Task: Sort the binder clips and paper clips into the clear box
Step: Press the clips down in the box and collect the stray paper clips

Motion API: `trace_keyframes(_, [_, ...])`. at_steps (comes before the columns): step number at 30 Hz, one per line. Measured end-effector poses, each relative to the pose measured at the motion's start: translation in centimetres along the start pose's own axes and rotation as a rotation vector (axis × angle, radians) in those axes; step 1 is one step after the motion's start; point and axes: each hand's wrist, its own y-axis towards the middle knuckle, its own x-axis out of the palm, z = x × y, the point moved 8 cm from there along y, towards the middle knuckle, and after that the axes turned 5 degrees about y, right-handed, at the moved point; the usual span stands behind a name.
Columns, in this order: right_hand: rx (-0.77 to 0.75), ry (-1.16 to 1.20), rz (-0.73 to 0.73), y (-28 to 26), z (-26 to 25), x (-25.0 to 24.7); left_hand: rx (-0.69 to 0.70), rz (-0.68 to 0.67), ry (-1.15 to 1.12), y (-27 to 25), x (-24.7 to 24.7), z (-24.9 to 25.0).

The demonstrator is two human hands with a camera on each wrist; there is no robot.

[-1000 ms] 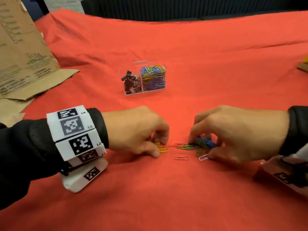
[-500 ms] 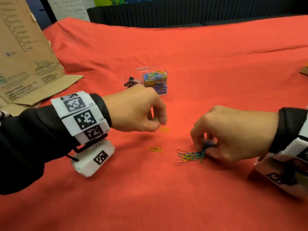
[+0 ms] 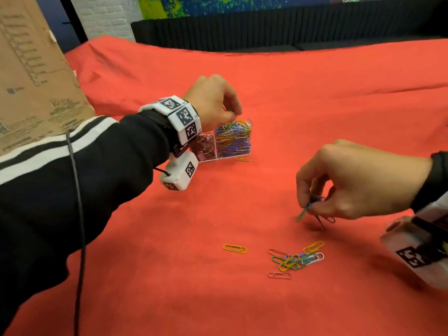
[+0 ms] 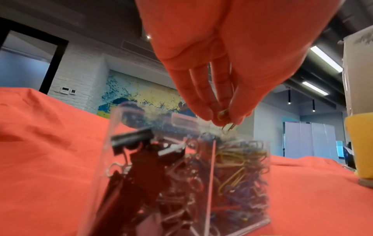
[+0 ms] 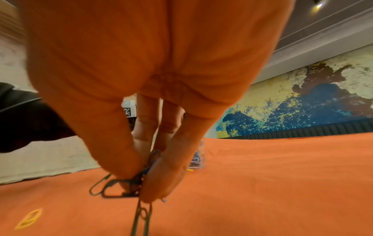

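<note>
The clear box [image 3: 219,144] stands on the red cloth, black binder clips [image 4: 141,167] in its left half and coloured paper clips [image 3: 234,138] in its right half. My left hand [image 3: 213,100] hovers over the box and pinches a yellow paper clip [image 4: 224,115] just above the right half. My right hand [image 3: 358,180], raised off the cloth at the right, pinches a small bunch of dark and green paper clips [image 3: 314,209]. A loose pile of paper clips [image 3: 297,259] lies below it, with a single yellow clip [image 3: 234,248] to its left.
One yellow clip [image 3: 243,159] lies on the cloth just in front of the box. A brown cardboard sheet [image 3: 31,76] leans at the far left. A yellow cup [image 4: 359,146] stands to the right of the box in the left wrist view.
My left hand has lifted from the cloth and travelled up to the box with a clip. My right hand has risen from the pile, carrying a few clips.
</note>
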Motion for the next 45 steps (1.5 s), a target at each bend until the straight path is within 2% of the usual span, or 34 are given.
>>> trace_keyframes(3, [0.024,0.032,0.073,1.1,0.5,-1.8,0.009,-0.032,-0.03,0.5,1.1,-0.5])
trace_keyframes(6, [0.011,0.094,0.215,3.4,0.8,-4.5,0.006,-0.036,-0.114,0.5,1.2,-1.0])
trace_keyframes(11, [0.005,0.171,0.509,9.2,1.4,-8.4,0.005,0.031,-0.211,-0.4,0.0,-2.6])
trace_keyframes(14, [0.013,0.199,0.608,12.7,1.3,-8.7,-0.003,0.067,-0.165,-1.5,-0.8,-3.4])
trace_keyframes(20, [0.045,0.176,0.599,16.0,0.8,-7.0,0.02,0.085,-0.123,-2.8,-1.1,-3.5])
trace_keyframes(28, [-0.052,0.111,0.601,15.7,0.1,-6.0,0.08,-0.008,-0.013,-2.3,0.6,-2.5])
trace_keyframes(33, [-0.036,0.135,0.582,15.0,0.7,-5.9,0.123,-0.018,0.031,-2.6,0.8,-2.1])
trace_keyframes(37, [-0.022,0.21,0.661,13.8,1.6,-7.4,0.095,-0.008,0.013,-2.5,0.0,-2.9])
trace_keyframes(40, [0.011,0.171,0.714,13.0,2.6,-7.9,0.096,0.007,0.035,-2.5,-0.4,-3.1])
trace_keyframes(45, [0.0,0.043,0.553,13.1,2.4,-5.5,0.202,0.013,0.037,-2.9,-0.2,-1.5])
